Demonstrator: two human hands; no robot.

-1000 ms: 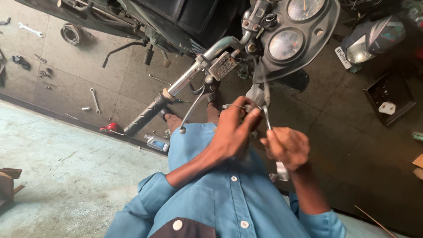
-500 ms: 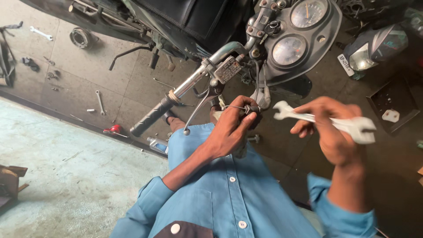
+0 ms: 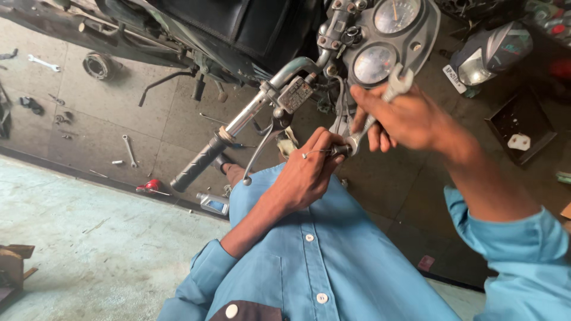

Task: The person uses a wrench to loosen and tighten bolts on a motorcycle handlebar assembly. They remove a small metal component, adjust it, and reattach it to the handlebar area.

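Fastening step under the motorcycle gauges (image 3: 380,41): right hand (image 3: 410,119) clamped on spanner (image 3: 380,110), left hand (image 3: 306,175) pinching thin cable (image 3: 315,152); next, seat spanner squarely on fitting.

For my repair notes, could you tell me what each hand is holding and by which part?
The right hand grips a silver spanner around its middle shank. The left hand pinches a thin cable near its end.

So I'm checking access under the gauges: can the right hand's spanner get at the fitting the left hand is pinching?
Probably yes. The right hand already has the spanner angled down with its lower end at the left hand fingertips; only thin cables crowd that spot.
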